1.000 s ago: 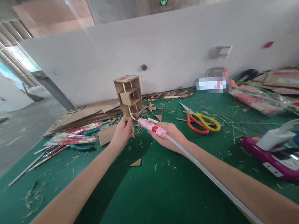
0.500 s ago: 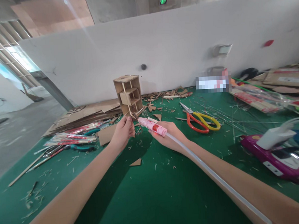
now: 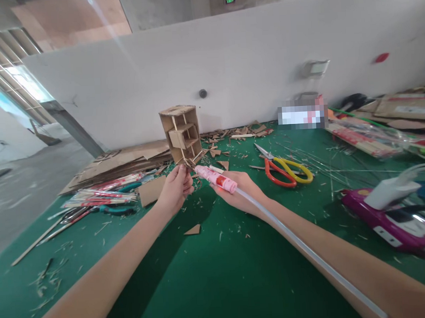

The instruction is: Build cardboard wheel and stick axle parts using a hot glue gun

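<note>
My right hand (image 3: 237, 191) is closed around a pink glue gun (image 3: 219, 178), with a long translucent glue stick (image 3: 295, 242) running back from it over my forearm. The gun's tip points left, towards the fingertips of my left hand (image 3: 176, 189). Those fingers are pinched together on a small brown piece (image 3: 189, 164), too small to make out clearly. Just behind them a small cardboard shelf (image 3: 182, 134) with stick supports stands upright. Whether the piece touches the shelf I cannot tell.
Scissors with red and yellow handles (image 3: 287, 169) lie right of centre. A purple power strip (image 3: 390, 223) is at the right. Wooden sticks (image 3: 100, 195) and teal-handled pliers (image 3: 117, 210) lie left, before stacked cardboard (image 3: 127, 161). Scraps (image 3: 193, 230) dot the green table (image 3: 204, 278).
The fingers of my left hand have shifted slightly beside the glue gun's tip. The whole view has moved a little; my right hand still holds the gun in the same place.
</note>
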A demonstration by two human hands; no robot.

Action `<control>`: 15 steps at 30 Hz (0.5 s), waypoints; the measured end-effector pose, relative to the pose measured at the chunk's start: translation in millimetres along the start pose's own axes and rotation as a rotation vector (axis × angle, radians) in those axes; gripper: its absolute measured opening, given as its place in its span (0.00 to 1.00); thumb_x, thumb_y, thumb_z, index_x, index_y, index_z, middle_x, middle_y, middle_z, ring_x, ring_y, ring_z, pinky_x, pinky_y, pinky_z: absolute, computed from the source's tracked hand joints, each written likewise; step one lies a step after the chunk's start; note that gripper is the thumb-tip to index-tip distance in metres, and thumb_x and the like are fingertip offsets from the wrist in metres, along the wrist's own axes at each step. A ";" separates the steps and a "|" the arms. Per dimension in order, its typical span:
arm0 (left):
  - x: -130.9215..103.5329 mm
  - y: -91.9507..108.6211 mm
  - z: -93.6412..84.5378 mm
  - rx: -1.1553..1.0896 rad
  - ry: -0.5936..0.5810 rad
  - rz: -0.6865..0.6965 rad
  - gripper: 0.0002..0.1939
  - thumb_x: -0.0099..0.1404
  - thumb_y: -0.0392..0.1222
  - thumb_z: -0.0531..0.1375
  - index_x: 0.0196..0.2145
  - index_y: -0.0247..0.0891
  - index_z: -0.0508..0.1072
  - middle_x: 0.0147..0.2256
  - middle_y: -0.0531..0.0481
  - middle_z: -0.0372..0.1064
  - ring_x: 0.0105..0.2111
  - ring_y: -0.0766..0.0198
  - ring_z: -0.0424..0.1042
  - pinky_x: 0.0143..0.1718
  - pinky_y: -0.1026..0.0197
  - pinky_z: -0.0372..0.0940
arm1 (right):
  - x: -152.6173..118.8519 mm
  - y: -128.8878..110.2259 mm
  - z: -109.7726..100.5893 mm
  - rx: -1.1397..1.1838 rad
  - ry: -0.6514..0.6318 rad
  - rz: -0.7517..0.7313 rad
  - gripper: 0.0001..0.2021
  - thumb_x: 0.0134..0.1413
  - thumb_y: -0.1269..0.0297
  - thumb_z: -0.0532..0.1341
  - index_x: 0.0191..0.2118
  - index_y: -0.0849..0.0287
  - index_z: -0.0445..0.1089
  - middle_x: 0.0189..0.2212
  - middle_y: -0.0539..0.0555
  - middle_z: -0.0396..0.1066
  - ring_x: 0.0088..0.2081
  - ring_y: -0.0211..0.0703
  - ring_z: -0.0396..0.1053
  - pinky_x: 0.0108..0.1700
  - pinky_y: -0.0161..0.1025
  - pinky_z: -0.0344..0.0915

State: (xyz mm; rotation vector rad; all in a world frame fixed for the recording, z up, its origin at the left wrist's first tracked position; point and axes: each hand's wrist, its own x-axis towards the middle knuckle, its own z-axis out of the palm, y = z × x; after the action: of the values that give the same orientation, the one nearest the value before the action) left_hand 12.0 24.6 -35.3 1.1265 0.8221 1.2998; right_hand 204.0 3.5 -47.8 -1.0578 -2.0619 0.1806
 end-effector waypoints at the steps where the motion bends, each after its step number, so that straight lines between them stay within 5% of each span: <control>1: 0.0 0.0 0.3 -0.005 -0.001 -0.001 0.15 0.65 0.49 0.57 0.27 0.37 0.60 0.20 0.60 0.44 0.16 0.75 0.45 0.15 0.72 0.44 | -0.1 -0.1 0.0 0.001 0.001 0.003 0.13 0.56 0.57 0.56 0.25 0.58 0.60 0.23 0.51 0.65 0.26 0.37 0.64 0.29 0.35 0.59; 15: 0.0 1.1 2.1 -0.064 0.002 -0.017 0.16 0.63 0.51 0.58 0.27 0.37 0.61 0.19 0.60 0.46 0.15 0.76 0.47 0.14 0.73 0.45 | 0.6 -5.1 -3.5 0.029 -0.012 0.062 0.14 0.56 0.57 0.56 0.23 0.58 0.60 0.22 0.51 0.65 0.25 0.36 0.63 0.28 0.35 0.57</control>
State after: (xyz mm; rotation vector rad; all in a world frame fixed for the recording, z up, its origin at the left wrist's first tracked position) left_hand 13.6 24.1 -33.7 1.0661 0.7844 1.3043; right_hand 203.1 -0.1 -42.8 -1.1066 -2.0329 0.2478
